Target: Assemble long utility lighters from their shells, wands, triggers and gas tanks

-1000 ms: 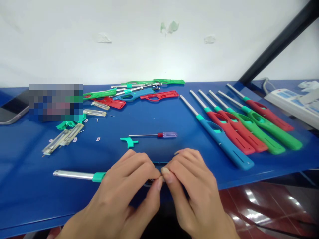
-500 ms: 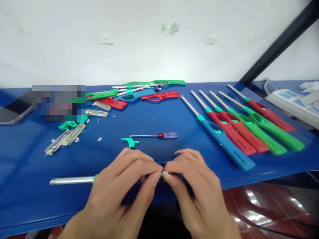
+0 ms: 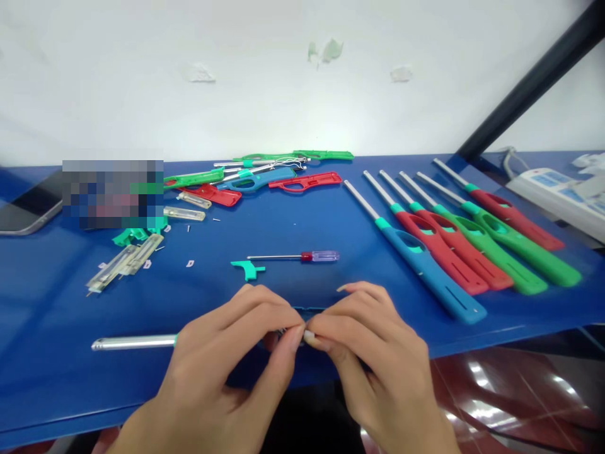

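My left hand (image 3: 231, 359) and my right hand (image 3: 378, 347) meet at the table's front edge, thumbs and forefingers pinched together tip to tip. Whatever small piece lies between the fingertips is hidden. Beneath both hands is a long-necked lighter, largely covered; its silver tube (image 3: 135, 342) sticks out to the left, and a strip of blue casing (image 3: 309, 309) shows behind the fingertips. Just beyond the hands lie a teal trigger (image 3: 248, 270) and a screwdriver (image 3: 320, 256) with a red and clear purple handle.
On the right lie several lighters, including a blue one (image 3: 428, 271), near a white power strip (image 3: 560, 198). Clear fuel tanks (image 3: 142, 255), tiny screws and teal parts (image 3: 130, 236) are at left. Casing halves (image 3: 307, 182) lie by the wall, a phone (image 3: 31, 202) far left.
The gap between my two hands' fingertips has closed. A small white bit at my right fingertips is harder to see now. The tools and parts on the table have not moved.
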Demonstrator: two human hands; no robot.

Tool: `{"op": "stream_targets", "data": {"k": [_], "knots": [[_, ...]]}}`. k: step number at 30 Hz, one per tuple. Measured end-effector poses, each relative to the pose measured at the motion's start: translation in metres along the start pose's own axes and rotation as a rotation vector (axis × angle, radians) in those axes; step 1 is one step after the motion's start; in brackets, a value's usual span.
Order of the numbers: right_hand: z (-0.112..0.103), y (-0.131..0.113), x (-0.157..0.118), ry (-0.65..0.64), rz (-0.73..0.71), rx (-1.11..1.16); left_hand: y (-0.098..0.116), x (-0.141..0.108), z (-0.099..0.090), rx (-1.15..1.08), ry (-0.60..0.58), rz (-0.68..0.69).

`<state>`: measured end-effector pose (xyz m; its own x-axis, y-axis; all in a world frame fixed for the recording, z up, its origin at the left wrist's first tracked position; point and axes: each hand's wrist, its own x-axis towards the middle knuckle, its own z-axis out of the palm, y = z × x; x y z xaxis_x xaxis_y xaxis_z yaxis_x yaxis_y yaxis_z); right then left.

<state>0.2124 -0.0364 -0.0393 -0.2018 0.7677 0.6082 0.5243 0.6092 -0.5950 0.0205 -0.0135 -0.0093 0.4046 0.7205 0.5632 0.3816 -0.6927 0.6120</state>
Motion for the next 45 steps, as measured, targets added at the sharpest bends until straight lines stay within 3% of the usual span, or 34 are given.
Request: {"op": "stream_targets", "data": {"k": [11,22,36,45], "knots": [[0.0,0.002,0.0,0.036,-0.022,-0.021,-0.003,-0.008,0.0,0.005,0.026,-0.06],[-0.008,0.0,0.007,-0.033,0.05,0.148,-0.001,-0.01,0.0,0.054,0.104,-0.001],[-0.013,0.005,0.006,-0.071,0.056,0.241,0.003,-0.008,-0.004,0.068,0.069,-0.03],[-0.013,0.005,0.006,-0.023,0.026,0.206,0.003,-0.006,-0.006,0.097,0.051,-0.031]]}}
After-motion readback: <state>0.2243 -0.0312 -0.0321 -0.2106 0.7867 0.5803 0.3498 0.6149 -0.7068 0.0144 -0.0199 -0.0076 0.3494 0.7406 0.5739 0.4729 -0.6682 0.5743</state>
